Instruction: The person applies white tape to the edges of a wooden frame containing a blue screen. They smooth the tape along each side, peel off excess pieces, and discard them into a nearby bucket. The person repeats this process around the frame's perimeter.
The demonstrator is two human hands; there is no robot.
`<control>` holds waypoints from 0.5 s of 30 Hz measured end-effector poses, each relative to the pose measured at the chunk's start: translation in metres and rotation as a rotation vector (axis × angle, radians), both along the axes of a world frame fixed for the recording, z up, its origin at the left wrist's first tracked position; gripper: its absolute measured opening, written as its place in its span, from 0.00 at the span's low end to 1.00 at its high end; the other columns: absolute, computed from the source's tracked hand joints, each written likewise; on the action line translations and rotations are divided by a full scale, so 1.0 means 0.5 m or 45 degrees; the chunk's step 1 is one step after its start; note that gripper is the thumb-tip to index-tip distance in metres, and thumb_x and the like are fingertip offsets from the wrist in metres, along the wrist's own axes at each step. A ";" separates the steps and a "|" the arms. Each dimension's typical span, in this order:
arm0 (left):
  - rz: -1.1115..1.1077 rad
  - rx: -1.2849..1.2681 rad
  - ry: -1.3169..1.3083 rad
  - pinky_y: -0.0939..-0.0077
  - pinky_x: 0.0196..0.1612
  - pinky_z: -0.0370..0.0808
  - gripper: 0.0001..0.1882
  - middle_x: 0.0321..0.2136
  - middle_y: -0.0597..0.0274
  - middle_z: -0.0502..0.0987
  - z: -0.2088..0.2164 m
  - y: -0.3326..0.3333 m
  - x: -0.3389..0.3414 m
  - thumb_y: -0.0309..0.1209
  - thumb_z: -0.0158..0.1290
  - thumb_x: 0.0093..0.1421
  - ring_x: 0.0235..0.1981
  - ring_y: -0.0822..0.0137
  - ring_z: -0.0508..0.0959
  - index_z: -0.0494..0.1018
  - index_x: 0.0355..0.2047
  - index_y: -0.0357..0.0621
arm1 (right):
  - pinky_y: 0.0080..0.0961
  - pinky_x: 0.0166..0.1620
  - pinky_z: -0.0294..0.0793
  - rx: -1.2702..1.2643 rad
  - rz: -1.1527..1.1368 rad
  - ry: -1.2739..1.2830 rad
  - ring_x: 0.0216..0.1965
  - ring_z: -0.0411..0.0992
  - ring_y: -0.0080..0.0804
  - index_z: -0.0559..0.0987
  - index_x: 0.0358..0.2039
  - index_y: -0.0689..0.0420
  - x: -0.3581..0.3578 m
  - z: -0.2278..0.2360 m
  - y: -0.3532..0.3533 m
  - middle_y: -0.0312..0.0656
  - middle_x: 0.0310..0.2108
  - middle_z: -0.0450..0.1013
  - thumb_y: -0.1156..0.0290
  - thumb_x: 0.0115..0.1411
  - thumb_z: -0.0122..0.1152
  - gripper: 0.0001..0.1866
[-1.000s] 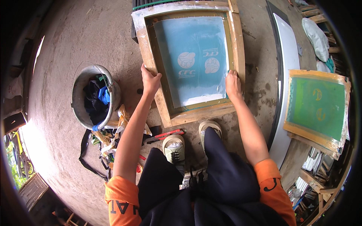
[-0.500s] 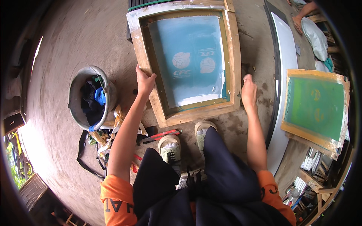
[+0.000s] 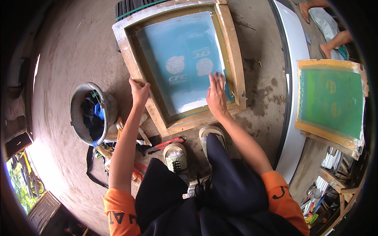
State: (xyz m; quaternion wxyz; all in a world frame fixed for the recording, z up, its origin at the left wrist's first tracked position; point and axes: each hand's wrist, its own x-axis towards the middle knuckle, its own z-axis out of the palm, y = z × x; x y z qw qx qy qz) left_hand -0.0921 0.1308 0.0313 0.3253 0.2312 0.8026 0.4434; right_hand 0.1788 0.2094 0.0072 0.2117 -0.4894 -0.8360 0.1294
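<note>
In front of me a silk-screen printing frame [image 3: 237,74] of pale wood leans at an angle, its lower edge near my feet. Its blue mesh [image 3: 169,43] carries pale ball-shaped designs with lettering. My left hand [image 3: 139,93] is closed around the frame's left rail, thumb on the wood's upper side. Over the lower right of the mesh lies my right hand [image 3: 217,98], fingers stretched out and slightly blurred, holding nothing. Whether its fingertips touch the mesh, I cannot tell. Behind the frame's top shows a dark slatted stack [image 3: 132,7] with a green strap.
A grey bucket [image 3: 108,108] of dark and blue cloths stands at left, with scraps and a red-handled tool [image 3: 167,144] nearby. At right are a long white panel [image 3: 293,98] and a green-meshed screen frame [image 3: 311,126]. Another person's bare feet [image 3: 326,50] show at upper right.
My right hand has moved left from beside the frame onto the mesh area, its curled fingers now straightened. The left hand keeps its hold. Another foot has come into view at upper right.
</note>
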 end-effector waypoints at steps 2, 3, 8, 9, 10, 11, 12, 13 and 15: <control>0.014 -0.027 -0.011 0.71 0.38 0.73 0.39 0.35 0.55 0.69 0.000 -0.004 -0.007 0.25 0.54 0.50 0.35 0.65 0.73 0.48 0.60 0.43 | 0.35 0.53 0.67 -0.346 0.082 0.258 0.50 0.67 0.44 0.65 0.56 0.63 0.000 0.022 -0.006 0.50 0.48 0.69 0.83 0.56 0.48 0.24; 0.008 -0.026 -0.009 0.71 0.38 0.73 0.38 0.35 0.55 0.69 -0.001 -0.006 -0.009 0.25 0.54 0.50 0.36 0.65 0.73 0.48 0.60 0.43 | 0.34 0.44 0.71 -0.075 -0.020 0.357 0.42 0.71 0.41 0.69 0.51 0.60 -0.007 0.023 -0.003 0.45 0.39 0.73 0.81 0.57 0.49 0.19; 0.007 -0.015 -0.031 0.70 0.40 0.72 0.38 0.37 0.54 0.69 -0.003 0.003 -0.009 0.25 0.54 0.50 0.38 0.63 0.73 0.48 0.60 0.43 | 0.37 0.42 0.72 0.041 -0.106 0.142 0.39 0.70 0.45 0.72 0.42 0.62 0.027 0.040 0.098 0.48 0.35 0.71 0.77 0.59 0.52 0.10; 0.009 -0.024 -0.020 0.70 0.41 0.72 0.38 0.37 0.54 0.69 -0.007 0.001 -0.013 0.25 0.54 0.50 0.38 0.63 0.73 0.48 0.60 0.43 | 0.37 0.42 0.72 0.040 -0.086 0.035 0.39 0.70 0.45 0.72 0.42 0.62 0.029 0.041 0.115 0.49 0.36 0.71 0.76 0.59 0.52 0.10; 0.003 -0.019 -0.019 0.70 0.42 0.72 0.39 0.37 0.54 0.69 -0.007 0.002 -0.012 0.25 0.54 0.50 0.38 0.63 0.73 0.48 0.60 0.43 | 0.38 0.42 0.73 0.038 -0.066 -0.074 0.39 0.70 0.46 0.72 0.42 0.62 0.031 0.041 0.131 0.49 0.37 0.70 0.75 0.59 0.52 0.10; -0.003 -0.014 -0.017 0.70 0.42 0.72 0.39 0.38 0.54 0.69 -0.007 0.003 -0.009 0.25 0.54 0.50 0.39 0.63 0.73 0.48 0.60 0.42 | 0.29 0.38 0.77 0.179 0.035 -0.243 0.39 0.70 0.41 0.71 0.38 0.65 0.035 0.042 0.144 0.47 0.34 0.68 0.80 0.52 0.54 0.11; -0.008 -0.009 -0.016 0.70 0.43 0.71 0.39 0.38 0.53 0.69 -0.005 0.003 -0.009 0.25 0.54 0.49 0.40 0.62 0.73 0.48 0.60 0.42 | 0.27 0.38 0.77 0.227 0.096 -0.357 0.39 0.70 0.39 0.71 0.37 0.64 0.038 0.042 0.152 0.47 0.34 0.68 0.80 0.51 0.54 0.11; -0.006 0.024 0.047 0.70 0.44 0.71 0.39 0.39 0.53 0.69 -0.010 0.003 -0.007 0.25 0.54 0.49 0.40 0.62 0.73 0.47 0.60 0.41 | 0.25 0.38 0.77 0.277 0.160 -0.473 0.40 0.70 0.38 0.71 0.35 0.64 0.039 0.045 0.158 0.46 0.34 0.67 0.81 0.50 0.55 0.10; -0.006 0.024 0.016 0.70 0.44 0.71 0.40 0.39 0.52 0.69 -0.014 -0.002 -0.016 0.25 0.54 0.49 0.40 0.61 0.73 0.47 0.60 0.41 | 0.19 0.37 0.77 0.425 0.302 -0.663 0.39 0.69 0.32 0.70 0.31 0.62 0.038 0.048 0.172 0.43 0.31 0.67 0.81 0.48 0.56 0.08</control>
